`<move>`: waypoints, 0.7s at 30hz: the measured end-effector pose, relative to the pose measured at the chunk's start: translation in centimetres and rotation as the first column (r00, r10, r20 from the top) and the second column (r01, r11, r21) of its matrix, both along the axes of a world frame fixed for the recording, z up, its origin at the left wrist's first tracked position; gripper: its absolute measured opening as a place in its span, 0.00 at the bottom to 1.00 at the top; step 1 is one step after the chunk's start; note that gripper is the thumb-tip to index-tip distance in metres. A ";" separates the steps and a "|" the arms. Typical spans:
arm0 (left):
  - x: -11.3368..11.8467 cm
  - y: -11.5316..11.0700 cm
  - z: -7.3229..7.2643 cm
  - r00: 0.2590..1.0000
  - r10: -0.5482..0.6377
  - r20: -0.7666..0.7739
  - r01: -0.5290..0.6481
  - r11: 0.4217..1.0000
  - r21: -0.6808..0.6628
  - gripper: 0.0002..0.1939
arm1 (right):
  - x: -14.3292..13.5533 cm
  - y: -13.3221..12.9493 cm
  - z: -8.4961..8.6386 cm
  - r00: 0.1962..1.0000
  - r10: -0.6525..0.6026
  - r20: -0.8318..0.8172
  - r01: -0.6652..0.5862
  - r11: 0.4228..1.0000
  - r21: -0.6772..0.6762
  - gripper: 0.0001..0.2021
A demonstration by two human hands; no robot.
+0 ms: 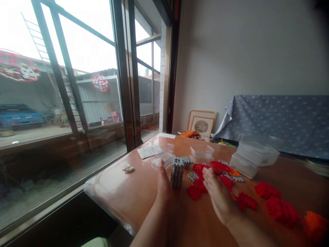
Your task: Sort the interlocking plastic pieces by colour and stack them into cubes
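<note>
Fingers [208,178] straight and released, nothing gripped: the grey notched tile stack [177,176] stands upright, long axis vertical, just right of my nearer left hand [163,183], with my right hand [221,199] farther across, by red notched tiles [194,192].

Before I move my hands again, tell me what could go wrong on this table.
The grey stack is tall and narrow and stands close beside your left hand, so a sideways bump might topple it.

Your right hand is over the loose red pieces; a sweep could scatter them or mix in nearby grey ones.

The clear containers look light, so a knock might shift them.
</note>
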State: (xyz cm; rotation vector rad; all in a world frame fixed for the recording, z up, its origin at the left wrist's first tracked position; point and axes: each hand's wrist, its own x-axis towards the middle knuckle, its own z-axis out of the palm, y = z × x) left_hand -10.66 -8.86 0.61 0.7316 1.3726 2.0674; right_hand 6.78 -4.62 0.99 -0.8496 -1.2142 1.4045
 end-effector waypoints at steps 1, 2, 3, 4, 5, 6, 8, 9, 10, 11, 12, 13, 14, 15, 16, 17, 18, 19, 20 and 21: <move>-0.2 0.1 -0.3 0.999 0.046 -0.026 -0.047 0.998 -0.030 0.39 | 1.3 -0.2 0.0 1.000 -0.019 0.000 0.019 0.997 -0.069 0.34; -0.5 0.3 -0.5 0.995 0.086 -0.053 -0.088 0.995 -0.048 0.39 | 2.6 -0.5 0.1 1.000 -0.029 0.001 0.029 0.994 -0.108 0.32; -0.6 0.3 -0.6 0.990 0.115 -0.081 -0.119 0.991 -0.057 0.39 | 3.9 -0.6 0.1 1.000 -0.015 0.005 0.016 0.991 -0.133 0.31; -0.7 0.4 -0.7 0.985 0.134 -0.105 -0.141 0.988 -0.059 0.39 | 5.1 -0.7 0.1 1.000 -0.013 0.016 0.015 0.988 -0.153 0.30; -0.7 0.3 -0.6 0.982 0.146 -0.122 -0.153 0.987 -0.057 0.39 | 6.3 -0.8 0.0 1.000 -0.001 0.031 0.007 0.985 -0.171 0.30; -0.7 0.3 -0.6 0.979 0.146 -0.139 -0.155 0.986 -0.055 0.39 | 7.3 -0.7 -0.2 0.999 0.000 0.050 0.009 0.983 -0.183 0.30; -0.6 0.0 -0.5 0.973 0.134 -0.190 -0.145 0.988 -0.046 0.38 | 9.0 -0.5 -0.7 0.996 -0.020 0.086 0.036 0.982 -0.184 0.31; -0.5 -0.1 -0.6 0.964 0.125 -0.235 -0.137 0.990 -0.035 0.38 | 9.6 -0.4 -1.1 0.994 -0.034 0.101 0.052 0.983 -0.175 0.32; -0.5 -0.2 -0.7 0.949 0.117 -0.293 -0.128 0.992 -0.019 0.37 | 10.0 -0.3 -1.4 0.992 -0.053 0.117 0.071 0.985 -0.159 0.32; -0.5 -0.3 -0.9 0.926 0.114 -0.359 -0.122 0.993 0.001 0.36 | 10.2 -0.2 -1.6 0.989 -0.067 0.134 0.086 0.987 -0.138 0.33; -0.5 -0.3 -1.1 0.897 0.121 -0.424 -0.123 0.992 0.022 0.36 | 10.3 -0.2 -1.8 0.986 -0.077 0.151 0.095 0.989 -0.112 0.33; -0.6 -0.3 -1.4 0.865 0.131 -0.484 -0.127 0.991 0.042 0.35 | 10.3 -0.2 -2.0 0.982 -0.084 0.169 0.100 0.991 -0.085 0.33; -0.6 -0.3 -1.6 0.835 0.140 -0.533 -0.131 0.990 0.056 0.35 | 10.2 -0.3 -2.0 0.979 -0.084 0.184 0.096 0.993 -0.062 0.33; -0.7 -0.2 -1.8 0.808 0.147 -0.571 -0.134 0.989 0.065 0.35 | 10.1 -0.4 -2.1 0.978 -0.079 0.196 0.089 0.995 -0.044 0.33; -0.7 -0.1 -1.9 0.786 0.149 -0.600 -0.137 0.988 0.066 0.35 | 10.0 -0.5 -2.2 0.977 -0.071 0.201 0.079 0.996 -0.031 0.33; -0.7 -0.1 -2.0 0.768 0.146 -0.624 -0.138 0.988 0.061 0.34 | 9.9 -0.7 -2.2 0.977 -0.064 0.203 0.070 0.997 -0.025 0.32; -0.7 0.0 -2.0 0.751 0.138 -0.645 -0.136 0.989 0.052 0.34 | 9.8 -0.8 -2.3 0.978 -0.058 0.202 0.063 0.998 -0.022 0.32; -0.7 0.0 -2.0 0.738 0.130 -0.663 -0.135 0.990 0.044 0.34 | 9.7 -0.9 -2.4 0.978 -0.049 0.201 0.054 0.998 -0.019 0.31; -0.7 0.1 -2.0 0.725 0.125 -0.677 -0.136 0.990 0.036 0.33 | 9.7 -1.0 -2.4 0.978 -0.042 0.202 0.046 0.999 -0.014 0.30; -0.6 0.1 -2.0 0.713 0.121 -0.690 -0.137 0.990 0.032 0.33 | 9.6 -1.1 -2.5 0.978 -0.037 0.206 0.039 0.999 -0.005 0.30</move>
